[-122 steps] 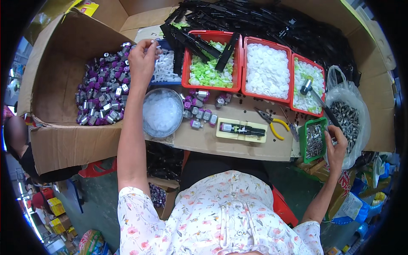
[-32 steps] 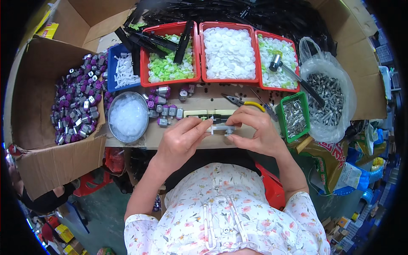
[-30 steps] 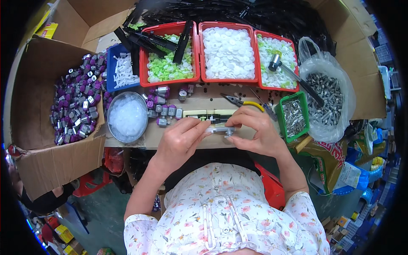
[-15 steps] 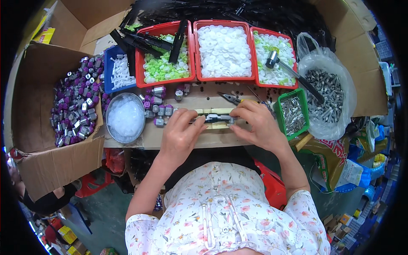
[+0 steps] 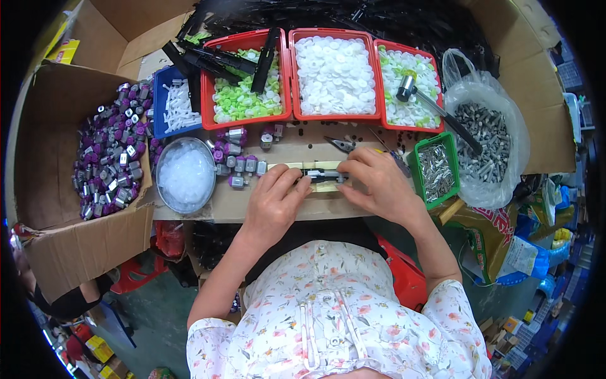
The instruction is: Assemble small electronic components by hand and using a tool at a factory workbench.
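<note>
In front of me a slim black housing with grey parts (image 5: 323, 175) lies along a pale yellow block (image 5: 327, 165) at the table's near edge. My left hand (image 5: 274, 199) is closed on the housing's left end, thumb and fingers pinched together. At its right end, the fingers of my right hand (image 5: 377, 183) are closed around the housing, thumb below and index finger above. My fingers cover both ends, so only the middle shows. Several small motors with purple ends (image 5: 240, 163) lie left of the block. Pliers (image 5: 341, 144) lie just behind my right hand.
Red bins of white discs (image 5: 334, 76) and green-white pieces (image 5: 249, 101) line the back. Left are a blue bin (image 5: 177, 104), a bowl of translucent material (image 5: 186, 174) and a carton of motors (image 5: 117, 151). Right are a green bin of metal pins (image 5: 437, 170), a hammer (image 5: 445, 117) and a bag of metal parts (image 5: 483, 145).
My left hand has shifted slightly right and down along the housing. My right hand's fingers have moved a little left, with the housing still between both hands.
</note>
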`<state>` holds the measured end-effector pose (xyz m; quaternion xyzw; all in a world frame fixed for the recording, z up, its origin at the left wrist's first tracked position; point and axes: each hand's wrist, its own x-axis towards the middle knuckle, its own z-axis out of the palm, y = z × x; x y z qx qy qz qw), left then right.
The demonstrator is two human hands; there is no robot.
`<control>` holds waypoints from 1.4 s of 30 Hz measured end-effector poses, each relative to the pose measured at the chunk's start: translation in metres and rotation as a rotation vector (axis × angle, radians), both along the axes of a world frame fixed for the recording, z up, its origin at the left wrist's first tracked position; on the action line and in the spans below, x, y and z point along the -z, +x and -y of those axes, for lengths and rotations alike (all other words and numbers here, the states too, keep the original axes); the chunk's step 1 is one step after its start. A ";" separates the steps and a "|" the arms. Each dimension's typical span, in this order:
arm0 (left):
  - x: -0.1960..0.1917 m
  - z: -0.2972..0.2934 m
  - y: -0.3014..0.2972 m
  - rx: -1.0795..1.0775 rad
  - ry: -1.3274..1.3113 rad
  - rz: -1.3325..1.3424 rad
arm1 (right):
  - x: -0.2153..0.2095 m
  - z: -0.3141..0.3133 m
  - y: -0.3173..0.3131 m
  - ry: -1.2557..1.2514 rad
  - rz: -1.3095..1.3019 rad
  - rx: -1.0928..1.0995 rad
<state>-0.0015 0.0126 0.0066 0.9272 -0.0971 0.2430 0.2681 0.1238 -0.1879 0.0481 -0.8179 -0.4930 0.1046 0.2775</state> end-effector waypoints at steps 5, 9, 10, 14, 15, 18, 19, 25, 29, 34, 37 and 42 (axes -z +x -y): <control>-0.001 0.000 0.001 0.006 -0.044 0.004 | 0.001 -0.001 -0.002 0.045 -0.069 0.067; -0.006 0.004 0.010 -0.026 -0.090 0.032 | 0.007 0.003 -0.001 0.137 -0.099 0.080; -0.008 0.005 0.013 -0.028 -0.105 0.032 | 0.009 0.003 -0.001 0.152 -0.106 0.088; -0.002 0.008 0.022 0.010 -0.084 0.014 | 0.021 0.006 -0.001 0.199 -0.122 0.116; 0.001 0.008 0.023 0.005 -0.082 0.016 | 0.021 0.006 -0.001 0.199 -0.119 0.121; 0.000 0.010 0.025 -0.003 -0.079 0.007 | 0.020 0.007 0.000 0.224 -0.172 0.133; -0.002 0.010 0.027 -0.005 -0.080 0.005 | 0.020 0.007 0.001 0.220 -0.177 0.130; -0.003 0.010 0.024 -0.009 -0.115 -0.011 | -0.005 0.004 0.023 0.237 -0.162 0.102; -0.005 0.008 0.019 -0.007 -0.141 0.002 | -0.035 -0.011 0.083 0.300 0.167 0.193; -0.007 0.007 0.020 -0.020 -0.204 0.003 | -0.022 -0.014 0.219 -0.005 0.610 0.382; -0.010 0.003 0.018 -0.044 -0.196 0.004 | -0.010 -0.019 0.264 -0.101 0.911 0.477; -0.011 -0.002 0.014 -0.043 -0.166 -0.003 | -0.013 -0.025 0.288 -0.203 0.701 0.525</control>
